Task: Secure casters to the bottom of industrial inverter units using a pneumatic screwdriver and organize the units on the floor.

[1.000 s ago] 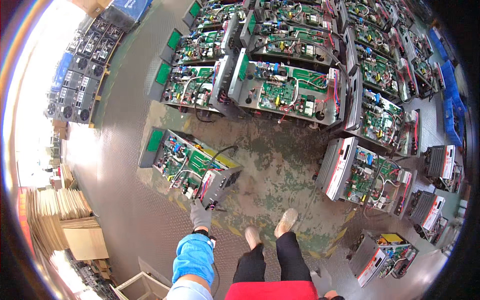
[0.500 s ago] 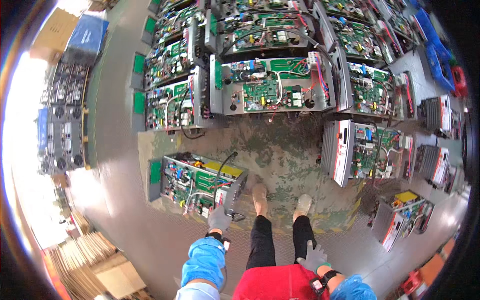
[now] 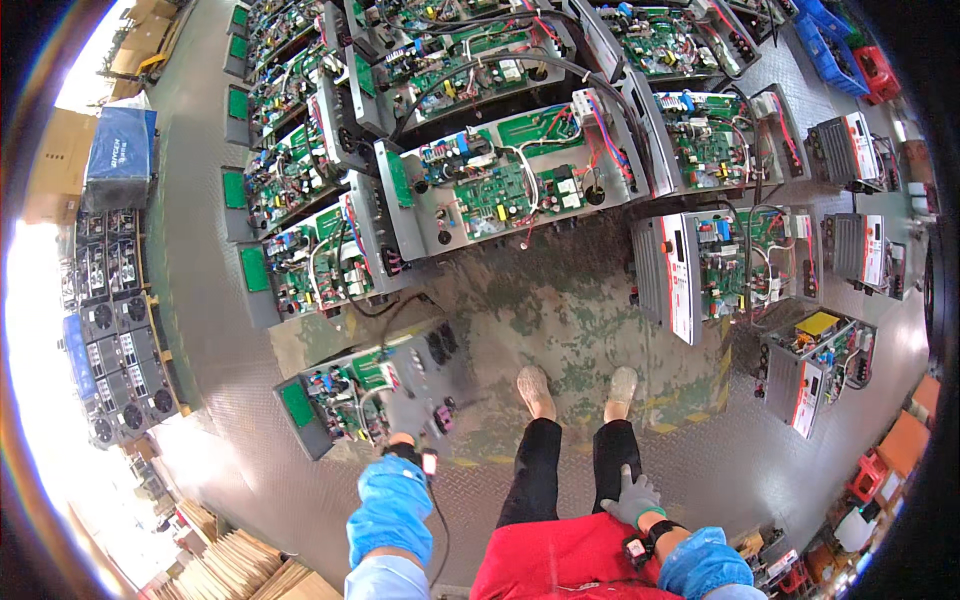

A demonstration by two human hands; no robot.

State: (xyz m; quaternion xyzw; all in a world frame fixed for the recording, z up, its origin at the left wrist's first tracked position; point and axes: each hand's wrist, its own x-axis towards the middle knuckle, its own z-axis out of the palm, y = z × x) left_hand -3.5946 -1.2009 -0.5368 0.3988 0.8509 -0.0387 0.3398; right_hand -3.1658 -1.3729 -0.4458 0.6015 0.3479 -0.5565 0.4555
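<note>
My left hand [image 3: 404, 412], in a grey glove, is at the near right part of an opened electronics unit [image 3: 340, 405] on the floor. Motion blurs its fingers, so their grip on the unit does not show. Green circuit boards, white wires and a grey end panel [image 3: 440, 375] belong to this unit; the panel is smeared too. A black cable [image 3: 405, 300] arches beyond it. My right hand [image 3: 634, 497], also gloved, rests on my right thigh with fingers spread and holds nothing.
Rows of similar opened units [image 3: 520, 190] fill the floor ahead. More units with white and red fronts [image 3: 683, 280] stand to the right, one with a yellow label [image 3: 817, 324]. Blue bins [image 3: 830, 45] are at far right, stacked grey units [image 3: 115, 330] at left, cardboard [image 3: 225, 570] at lower left.
The unit by my left hand has turned and tilted; its yellow label no longer shows and its end panel does. My left hand has shifted left and away from me. My right hand stays on the thigh.
</note>
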